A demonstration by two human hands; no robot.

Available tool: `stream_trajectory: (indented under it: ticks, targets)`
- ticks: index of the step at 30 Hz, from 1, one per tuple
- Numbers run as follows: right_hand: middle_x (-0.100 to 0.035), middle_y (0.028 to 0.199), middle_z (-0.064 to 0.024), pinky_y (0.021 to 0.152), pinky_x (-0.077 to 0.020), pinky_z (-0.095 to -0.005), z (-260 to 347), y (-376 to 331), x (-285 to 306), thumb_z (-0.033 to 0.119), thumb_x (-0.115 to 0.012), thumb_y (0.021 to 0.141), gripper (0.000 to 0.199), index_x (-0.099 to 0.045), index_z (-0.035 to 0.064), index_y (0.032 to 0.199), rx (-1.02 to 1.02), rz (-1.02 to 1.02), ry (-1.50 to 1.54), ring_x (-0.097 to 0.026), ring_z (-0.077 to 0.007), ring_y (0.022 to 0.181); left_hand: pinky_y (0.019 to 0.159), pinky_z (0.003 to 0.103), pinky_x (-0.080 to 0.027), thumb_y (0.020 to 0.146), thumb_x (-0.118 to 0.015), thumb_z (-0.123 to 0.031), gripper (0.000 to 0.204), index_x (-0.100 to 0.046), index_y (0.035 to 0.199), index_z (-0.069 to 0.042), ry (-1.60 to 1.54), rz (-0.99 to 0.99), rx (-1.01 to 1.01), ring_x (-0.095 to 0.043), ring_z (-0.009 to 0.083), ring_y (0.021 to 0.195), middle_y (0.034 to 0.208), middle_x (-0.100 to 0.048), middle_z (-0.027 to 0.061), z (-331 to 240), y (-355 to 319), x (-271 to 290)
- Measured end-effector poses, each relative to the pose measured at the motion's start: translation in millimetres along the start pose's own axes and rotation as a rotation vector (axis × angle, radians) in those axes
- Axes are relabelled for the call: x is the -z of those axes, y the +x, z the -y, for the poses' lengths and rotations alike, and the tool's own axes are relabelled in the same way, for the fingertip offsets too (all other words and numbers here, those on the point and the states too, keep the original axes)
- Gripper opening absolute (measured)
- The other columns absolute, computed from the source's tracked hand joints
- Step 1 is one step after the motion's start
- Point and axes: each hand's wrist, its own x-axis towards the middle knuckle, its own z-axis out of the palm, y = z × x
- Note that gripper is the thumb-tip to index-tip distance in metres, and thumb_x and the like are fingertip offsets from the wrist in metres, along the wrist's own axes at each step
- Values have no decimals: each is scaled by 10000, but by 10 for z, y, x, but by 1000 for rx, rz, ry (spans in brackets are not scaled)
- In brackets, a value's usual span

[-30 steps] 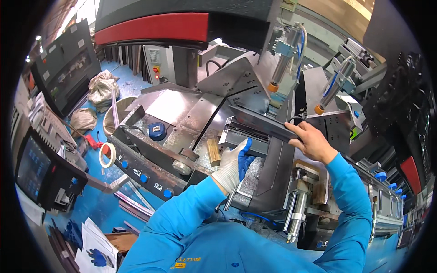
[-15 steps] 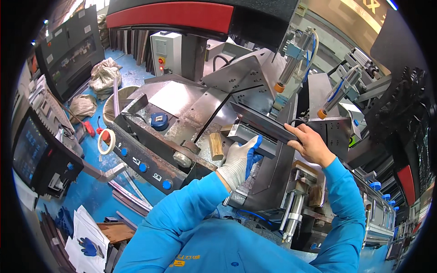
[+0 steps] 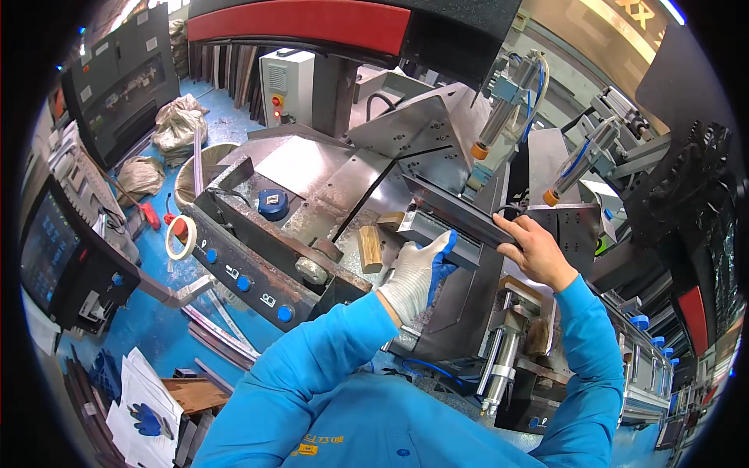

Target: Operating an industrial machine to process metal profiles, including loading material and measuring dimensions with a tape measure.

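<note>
My left hand (image 3: 417, 279), in a white glove with blue on its palm side, is closed on the near side of a dark grey metal profile (image 3: 459, 212) with long ribs, its thumb up along the side. Bare, my right hand (image 3: 540, 251) pinches the profile's right end between thumb and fingers. The piece lies slantwise over the steel machine table, and whether it is one length or two laid together I cannot tell. Just left of the gloved hand sits a wooden block (image 3: 370, 249), with a smaller wooden block (image 3: 392, 221) behind it, touching the profile's left end.
A blue tape measure (image 3: 273, 203) rests on the machine bed. In front runs a panel with blue buttons (image 3: 243, 282), a roll of tape (image 3: 180, 239) hung at its left. Orange-tipped cylinders (image 3: 493, 125) stand beyond the profile; another cylinder (image 3: 503, 370) lies near my right forearm.
Both hands and the profile have shifted slightly to the right against the machine table. The grip of each hand looks the same.
</note>
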Motion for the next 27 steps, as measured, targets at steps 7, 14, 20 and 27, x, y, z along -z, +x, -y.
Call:
stream_trajectory:
  ticks: [7,14,20,27]
  targets:
    - [-553,1020,-84,785,-492,-344,-31,-30,2,337,-678,993,522,-590,132,1465,-11,6,18,-545,-237,854,825,273,-636,971,-728,-147,298,-659,1152,80,-79,64,1,-750,218,928,1076,-724,156,88,48,-34]
    - [-557,1014,-84,781,-494,-342,-58,-53,1,331,-681,991,525,-588,134,1469,-11,-14,3,-547,-235,851,857,264,-636,981,-712,-141,300,-653,1167,87,-86,101,-17,-752,221,943,1086,-725,155,82,-11,-77]
    - [-560,1018,-88,782,-497,-341,-42,-59,10,323,-679,993,520,-589,133,1469,-10,-26,-5,-549,-237,852,753,243,-629,937,-752,-173,339,-611,1103,87,-87,80,-17,-737,198,837,1009,-708,160,64,-45,-131]
    - [-563,1023,-91,788,-500,-340,-50,-56,22,316,-680,993,518,-589,134,1470,-7,-24,-7,-553,-240,856,749,241,-633,925,-760,-183,375,-585,1092,103,-87,120,-45,-733,192,816,990,-700,172,70,-57,-141]
